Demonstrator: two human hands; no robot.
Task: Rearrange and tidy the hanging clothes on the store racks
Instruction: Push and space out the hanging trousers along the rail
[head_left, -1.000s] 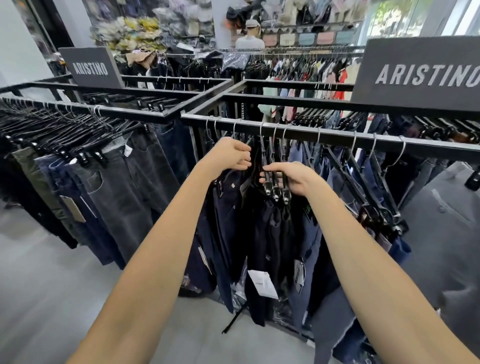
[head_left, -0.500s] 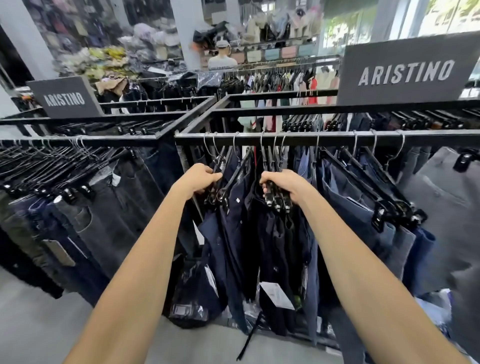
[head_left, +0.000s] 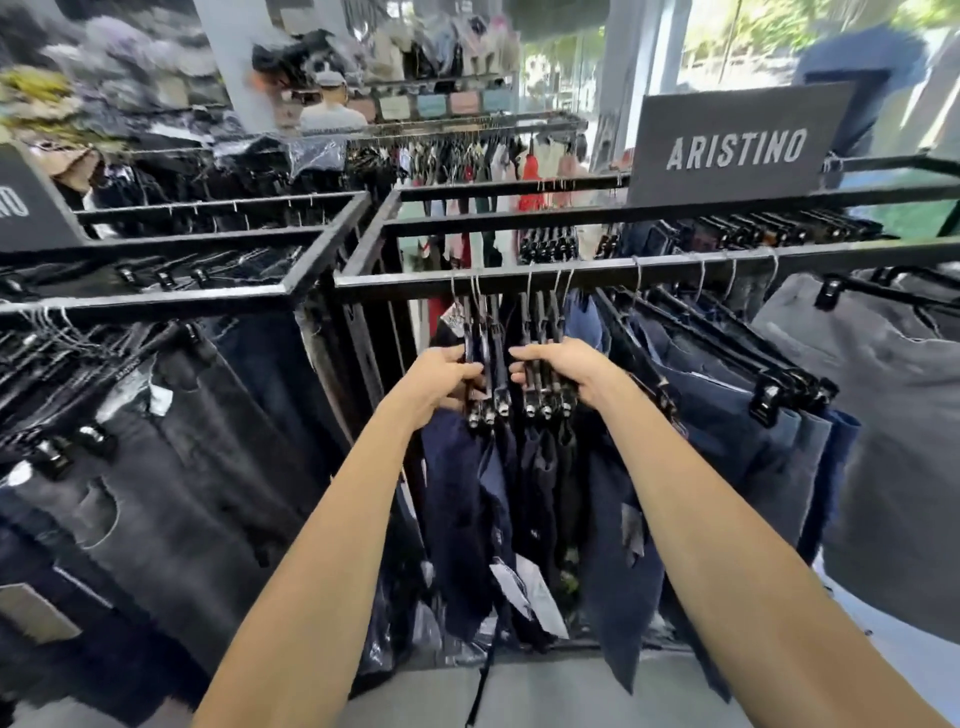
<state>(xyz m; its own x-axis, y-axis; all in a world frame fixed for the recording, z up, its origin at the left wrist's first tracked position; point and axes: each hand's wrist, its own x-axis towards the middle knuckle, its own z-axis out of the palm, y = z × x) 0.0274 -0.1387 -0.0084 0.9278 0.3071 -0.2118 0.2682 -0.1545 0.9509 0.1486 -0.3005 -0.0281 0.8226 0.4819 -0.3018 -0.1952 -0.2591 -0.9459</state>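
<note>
Clamping separate bunches of black clip hangers (head_left: 540, 364), left hand (head_left: 441, 382) and right hand (head_left: 569, 371) sit side by side under the black metal rail (head_left: 649, 267).

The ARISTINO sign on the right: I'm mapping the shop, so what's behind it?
Behind the ARISTINO sign are bright windows with greenery outside. Whatever stands directly behind the board is covered.

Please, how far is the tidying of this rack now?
Done: the grey jeans on the left rack hang in an even row. In hand: the left hand and right hand each grip a bunch of black clip hangers with dark navy trousers. Left: the slanted blue jeans on the right.
</note>
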